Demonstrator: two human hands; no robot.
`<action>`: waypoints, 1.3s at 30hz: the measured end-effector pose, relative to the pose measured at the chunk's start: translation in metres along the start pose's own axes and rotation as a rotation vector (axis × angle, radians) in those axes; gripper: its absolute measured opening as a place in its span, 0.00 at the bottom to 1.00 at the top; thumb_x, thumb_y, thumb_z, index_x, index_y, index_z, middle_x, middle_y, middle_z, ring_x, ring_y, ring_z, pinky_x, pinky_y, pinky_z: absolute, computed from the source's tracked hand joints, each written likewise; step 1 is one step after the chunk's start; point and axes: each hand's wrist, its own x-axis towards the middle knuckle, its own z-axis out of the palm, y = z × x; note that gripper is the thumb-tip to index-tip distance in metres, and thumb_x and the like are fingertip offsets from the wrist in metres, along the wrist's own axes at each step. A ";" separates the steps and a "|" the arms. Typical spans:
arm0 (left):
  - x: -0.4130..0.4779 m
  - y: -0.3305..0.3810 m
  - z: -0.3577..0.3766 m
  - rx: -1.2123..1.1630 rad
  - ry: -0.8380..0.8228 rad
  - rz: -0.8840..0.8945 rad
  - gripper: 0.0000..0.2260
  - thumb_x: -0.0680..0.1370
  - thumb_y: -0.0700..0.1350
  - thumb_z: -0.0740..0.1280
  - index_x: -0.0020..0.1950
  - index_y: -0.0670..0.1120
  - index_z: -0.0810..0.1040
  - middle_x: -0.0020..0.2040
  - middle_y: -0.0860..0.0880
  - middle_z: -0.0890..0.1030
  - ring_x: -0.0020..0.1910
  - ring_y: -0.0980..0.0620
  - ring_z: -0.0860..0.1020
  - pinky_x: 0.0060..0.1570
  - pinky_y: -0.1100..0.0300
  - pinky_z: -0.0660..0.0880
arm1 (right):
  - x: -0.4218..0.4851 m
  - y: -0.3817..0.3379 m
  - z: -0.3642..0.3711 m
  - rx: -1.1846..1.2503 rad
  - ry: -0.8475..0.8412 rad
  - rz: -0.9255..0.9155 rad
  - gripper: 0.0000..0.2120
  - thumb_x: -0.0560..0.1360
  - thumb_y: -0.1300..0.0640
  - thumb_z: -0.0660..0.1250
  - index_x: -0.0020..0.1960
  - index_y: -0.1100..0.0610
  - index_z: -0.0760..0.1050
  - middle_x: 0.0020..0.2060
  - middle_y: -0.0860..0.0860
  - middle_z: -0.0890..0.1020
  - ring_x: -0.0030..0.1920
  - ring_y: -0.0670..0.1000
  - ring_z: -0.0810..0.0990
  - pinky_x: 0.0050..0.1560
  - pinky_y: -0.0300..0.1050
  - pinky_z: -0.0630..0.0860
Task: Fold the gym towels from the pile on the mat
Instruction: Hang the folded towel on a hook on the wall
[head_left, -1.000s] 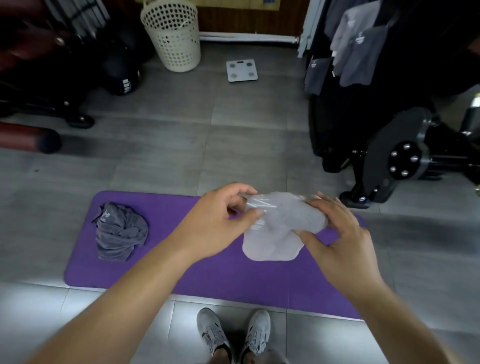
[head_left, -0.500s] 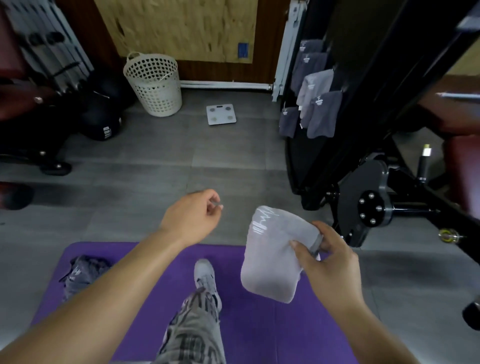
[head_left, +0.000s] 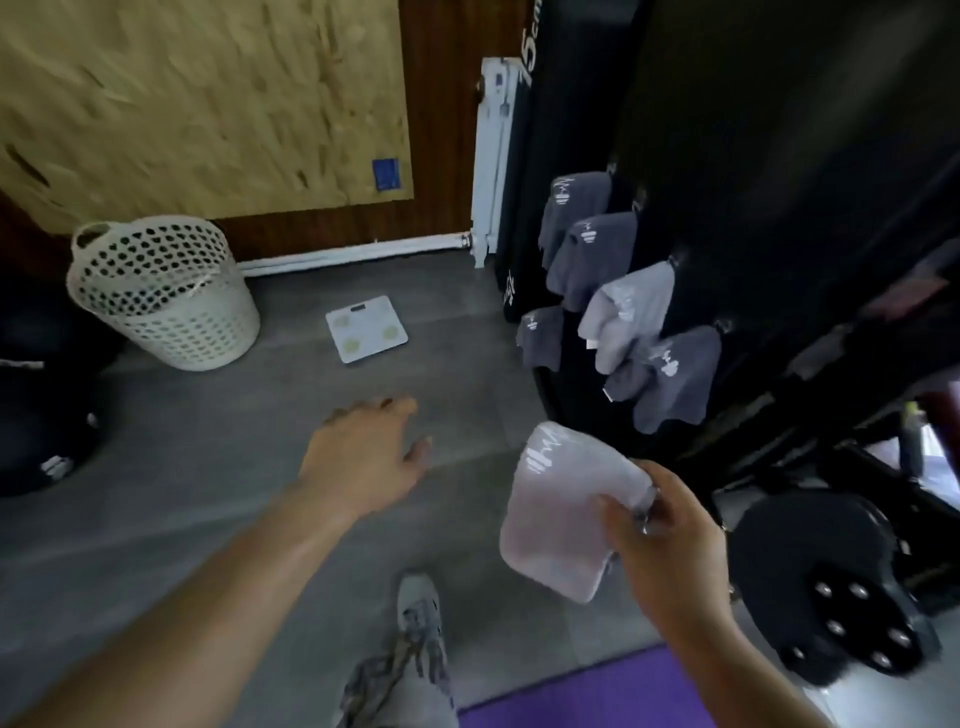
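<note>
My right hand grips a folded light grey towel by its right edge, holding it in the air over the grey floor. My left hand is stretched forward with relaxed fingers and holds nothing. Only a corner of the purple mat shows at the bottom edge. The towel pile is out of view. Several folded grey towels hang on the black rack just beyond the held towel.
A white perforated laundry basket stands at the left by the wall. A white bathroom scale lies on the floor tiles. Black gym equipment with a round disc fills the right side. My shoe steps forward.
My left hand let go of the towel and opened. I stepped off the mat toward the rack, so the view rose and the pile left the frame. My right hand carries the towel forward.
</note>
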 end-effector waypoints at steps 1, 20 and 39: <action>0.031 -0.013 -0.013 0.004 -0.005 0.023 0.20 0.81 0.58 0.61 0.70 0.51 0.71 0.64 0.48 0.78 0.62 0.43 0.77 0.59 0.53 0.71 | 0.020 -0.020 0.013 0.004 0.008 0.023 0.15 0.68 0.43 0.71 0.54 0.37 0.77 0.42 0.42 0.84 0.43 0.46 0.83 0.43 0.56 0.82; 0.475 -0.020 -0.143 0.100 -0.037 0.601 0.18 0.81 0.57 0.60 0.67 0.50 0.73 0.56 0.48 0.79 0.55 0.46 0.78 0.46 0.55 0.67 | 0.289 -0.220 0.080 0.148 0.433 0.140 0.16 0.72 0.54 0.77 0.50 0.34 0.78 0.41 0.36 0.82 0.42 0.37 0.81 0.32 0.26 0.73; 0.707 0.091 -0.209 -0.054 -0.176 1.176 0.17 0.81 0.59 0.61 0.67 0.55 0.73 0.57 0.57 0.78 0.55 0.54 0.79 0.53 0.52 0.78 | 0.446 -0.346 0.079 -0.314 0.697 0.348 0.11 0.78 0.44 0.62 0.59 0.32 0.70 0.47 0.38 0.70 0.51 0.44 0.60 0.61 0.52 0.66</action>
